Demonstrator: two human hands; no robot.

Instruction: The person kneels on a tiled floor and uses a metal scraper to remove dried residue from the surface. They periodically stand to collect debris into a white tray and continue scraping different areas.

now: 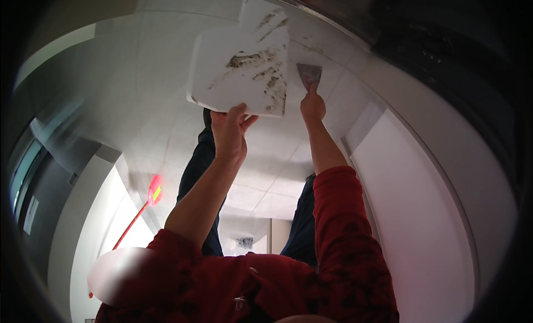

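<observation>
My left hand (231,133) grips the near edge of a flat white panel (220,69), thumb on top and fingers beneath. Brown-black grime is smeared over the right half of the panel and up its narrower far end. To the right of the panel, my right hand (312,106) holds a scraper (309,74) with a wide, flat metal blade that points away from me. The blade and the panel are apart. The scraper's handle is mostly hidden in my fist.
Pale floor tiles (266,189) lie below, with dark specks beyond the scraper. A red-handled broom (154,191) leans by the wall at left. A white wall or panel (416,189) stands at right, and a dark glossy surface (437,52) is at the upper right.
</observation>
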